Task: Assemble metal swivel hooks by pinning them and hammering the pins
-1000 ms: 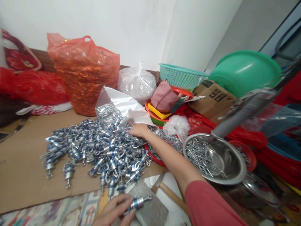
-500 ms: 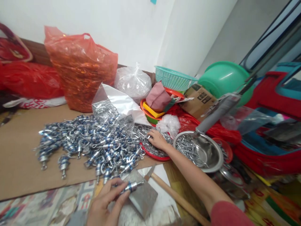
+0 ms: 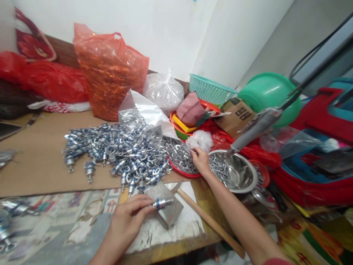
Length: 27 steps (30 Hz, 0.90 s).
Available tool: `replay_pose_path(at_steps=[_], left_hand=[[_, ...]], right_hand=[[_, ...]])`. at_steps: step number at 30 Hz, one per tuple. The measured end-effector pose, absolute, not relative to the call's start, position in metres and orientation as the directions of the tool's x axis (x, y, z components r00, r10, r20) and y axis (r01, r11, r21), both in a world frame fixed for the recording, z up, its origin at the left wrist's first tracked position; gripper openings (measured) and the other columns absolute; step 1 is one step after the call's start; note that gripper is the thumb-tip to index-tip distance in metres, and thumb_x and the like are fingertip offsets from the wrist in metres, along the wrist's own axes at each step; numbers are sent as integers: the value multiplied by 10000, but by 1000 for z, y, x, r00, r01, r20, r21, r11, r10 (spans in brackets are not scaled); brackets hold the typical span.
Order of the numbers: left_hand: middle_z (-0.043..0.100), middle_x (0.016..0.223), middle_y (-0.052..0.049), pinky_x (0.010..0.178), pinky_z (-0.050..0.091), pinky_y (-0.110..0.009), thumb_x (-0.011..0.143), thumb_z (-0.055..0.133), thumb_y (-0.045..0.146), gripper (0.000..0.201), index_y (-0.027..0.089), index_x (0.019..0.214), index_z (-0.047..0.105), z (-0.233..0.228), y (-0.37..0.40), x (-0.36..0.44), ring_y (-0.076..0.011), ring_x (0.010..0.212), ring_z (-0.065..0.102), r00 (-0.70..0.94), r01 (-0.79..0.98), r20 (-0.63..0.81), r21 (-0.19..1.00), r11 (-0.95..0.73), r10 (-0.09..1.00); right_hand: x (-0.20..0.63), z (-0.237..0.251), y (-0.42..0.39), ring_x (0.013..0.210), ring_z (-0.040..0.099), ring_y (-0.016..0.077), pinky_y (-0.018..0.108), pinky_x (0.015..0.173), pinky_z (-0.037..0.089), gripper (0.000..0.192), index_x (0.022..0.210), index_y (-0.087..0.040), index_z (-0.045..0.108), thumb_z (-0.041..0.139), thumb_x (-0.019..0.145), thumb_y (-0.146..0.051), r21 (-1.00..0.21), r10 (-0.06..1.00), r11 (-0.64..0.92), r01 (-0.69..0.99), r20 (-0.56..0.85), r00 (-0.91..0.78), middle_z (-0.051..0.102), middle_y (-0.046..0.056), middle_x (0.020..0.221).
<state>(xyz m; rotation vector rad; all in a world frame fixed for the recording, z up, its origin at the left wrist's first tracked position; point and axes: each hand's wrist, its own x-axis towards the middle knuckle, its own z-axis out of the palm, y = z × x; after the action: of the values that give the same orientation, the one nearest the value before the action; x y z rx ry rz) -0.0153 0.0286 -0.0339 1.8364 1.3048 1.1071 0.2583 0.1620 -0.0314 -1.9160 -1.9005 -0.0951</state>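
Between the thumb and fingers of my left hand (image 3: 129, 217) is a small silver metal fitting with blue bands (image 3: 160, 203), its thin end pointing right. It is over a grey metal block (image 3: 171, 216) on a white sheet. My right hand (image 3: 200, 161) is at the right side of a red tray (image 3: 184, 174) of small silver metal parts (image 3: 179, 158). Its fingers are bent together; whatever they hold is too small to make out. A large pile of similar blue-banded fittings (image 3: 110, 147) lies left of the tray. A hammer (image 3: 211, 222) with a wooden handle lies beside the block.
A steel bowl (image 3: 256, 180) of metal pins stands right of the tray, under a grey tool (image 3: 252, 127) on a slanted arm. Behind are an orange bag (image 3: 110, 77), a clear bag (image 3: 163, 92), a cardboard box (image 3: 238, 114) and a green basin (image 3: 271, 97).
My right hand has moved from the middle of the tray to its right side. My left hand still holds the fitting over the block. The view has shifted, showing more fittings at lower left.
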Motion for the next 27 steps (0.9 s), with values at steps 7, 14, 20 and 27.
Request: replay_pose_path(at_steps=[7, 14, 20, 27], left_hand=[[717, 772, -36, 709, 520, -250, 734, 547, 206, 153, 198, 712, 697, -39, 23, -10, -168, 751, 660, 234, 396, 255, 856, -332, 938], [714, 802, -38, 720, 516, -242, 739, 549, 239, 153, 199, 735, 697, -39, 22, -12, -172, 776, 658, 254, 402, 235, 857, -323, 938], [719, 801, -28, 707, 524, -249, 731, 558, 247, 146, 221, 733, 702, -41, 24, -13, -174, 767, 661, 272, 416, 245, 842, -344, 930], [722, 758, -19, 674, 531, -233, 719, 561, 248, 149, 228, 699, 707, -37, 24, -11, -169, 728, 667, 245, 409, 268, 842, -350, 932]], right_hand=[[262, -26, 150, 924, 564, 230, 303, 770, 393, 344, 1148, -130, 468, 452, 808, -175, -200, 970, -84, 976, 207, 126, 610, 123, 1019], [235, -45, 143, 871, 597, 227, 299, 728, 409, 224, 1031, -141, 508, 428, 857, -257, -143, 987, -129, 981, 79, 141, 632, 117, 932], [240, -40, 146, 967, 557, 209, 299, 787, 405, 263, 1042, -156, 510, 320, 908, -278, -110, 980, -177, 978, 77, 186, 570, 118, 1051], [273, -26, 171, 920, 552, 180, 384, 769, 474, 294, 1107, -153, 493, 490, 852, -299, -74, 963, -270, 960, -41, 267, 528, 69, 1099]])
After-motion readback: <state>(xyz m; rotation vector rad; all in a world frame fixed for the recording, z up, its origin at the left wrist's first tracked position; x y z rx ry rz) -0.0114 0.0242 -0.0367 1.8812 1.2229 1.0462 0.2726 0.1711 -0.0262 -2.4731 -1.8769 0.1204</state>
